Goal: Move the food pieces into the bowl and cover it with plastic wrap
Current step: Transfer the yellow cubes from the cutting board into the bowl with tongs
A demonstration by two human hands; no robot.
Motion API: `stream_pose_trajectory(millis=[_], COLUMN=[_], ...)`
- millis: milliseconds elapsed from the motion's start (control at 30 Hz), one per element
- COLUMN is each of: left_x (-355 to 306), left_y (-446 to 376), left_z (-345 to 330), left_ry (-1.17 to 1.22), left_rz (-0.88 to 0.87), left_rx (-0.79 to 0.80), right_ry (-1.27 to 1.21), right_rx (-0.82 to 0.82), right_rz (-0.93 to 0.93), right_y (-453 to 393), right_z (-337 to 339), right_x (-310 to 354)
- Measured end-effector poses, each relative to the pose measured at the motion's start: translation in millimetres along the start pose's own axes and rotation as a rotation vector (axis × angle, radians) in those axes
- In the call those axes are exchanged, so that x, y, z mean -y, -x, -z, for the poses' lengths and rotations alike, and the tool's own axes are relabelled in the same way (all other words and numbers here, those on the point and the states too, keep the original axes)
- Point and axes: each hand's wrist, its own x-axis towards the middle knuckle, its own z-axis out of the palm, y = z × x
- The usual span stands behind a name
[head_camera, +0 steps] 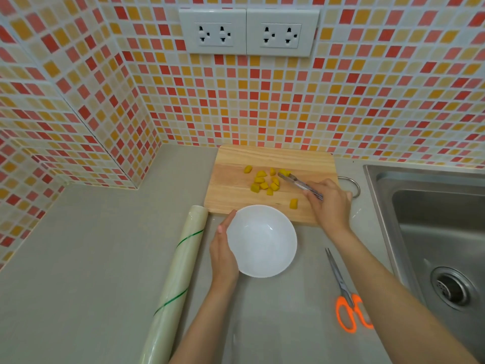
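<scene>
Near the front edge of the cutting board [231, 198], a pair of metal tongs [299, 183] is gripped in the right hand [332, 203], fingers curled round the handles. The tips are seen at the far piece of a cluster of yellow food pieces [263, 181] around the middle of the board; whether a piece is already pinched cannot be told. One stray piece [294, 203] lies apart, nearer the board's front edge. The left hand [223, 252] is cupped against the left wall of the white bowl [262, 241], steadying it; the bowl is empty and is set on the counter [91, 245], just in front of the board.

A roll of plastic wrap [175, 279] is laid to the left of the bowl, with a clear sheet apparently drawn out beneath the bowl. Orange-handled scissors [346, 295] lie to the right, near the sink [433, 232] at the counter's right edge.

Several risks are judged likely: a slick piece could slip from the tongs and be dropped on the counter between board and bowl; the stray piece could be knocked off the board's edge by the wrist; the bowl could skid on the sheet if the steadying hand is lifted.

No brand, label or readable writing is visible; only green lines are seen on the roll.
</scene>
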Motion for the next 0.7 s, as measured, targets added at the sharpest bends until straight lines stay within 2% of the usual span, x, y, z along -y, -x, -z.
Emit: stream_pose_trajectory(millis=[133, 267, 367, 500, 600, 700], left_x=[-2.1, -4.0, -2.9, -1.2, -1.2, -1.8], left_y=[2.1, 1.6, 1.1, 0.1, 0.1, 0.1], left_z=[0.0, -0.6, -0.2, 0.9, 0.9, 1.1], left_ry=[-0.012, -0.016, -0.018, -0.027, -0.042, -0.036], left_rz=[-0.011, -0.016, -0.015, -0.028, -0.037, -0.021], left_rx=[0.003, 0.021, 0.029, 0.033, 0.028, 0.024], right_ry=[-0.089, 0.072, 0.187, 0.185, 0.083, 0.086], right_rx=[0.049, 0.224, 0.345, 0.390, 0.256, 0.126], right_rz=[0.184, 0.402, 0.467, 0.453, 0.356, 0.156], right_y=[39.2, 63.1, 66.2, 59.3, 47.6, 34.8], right_z=[26.2, 43.7, 53.7, 60.9, 59.6, 50.0], right_x=[18.3, 27.0, 29.1, 27.3, 17.7, 0.6])
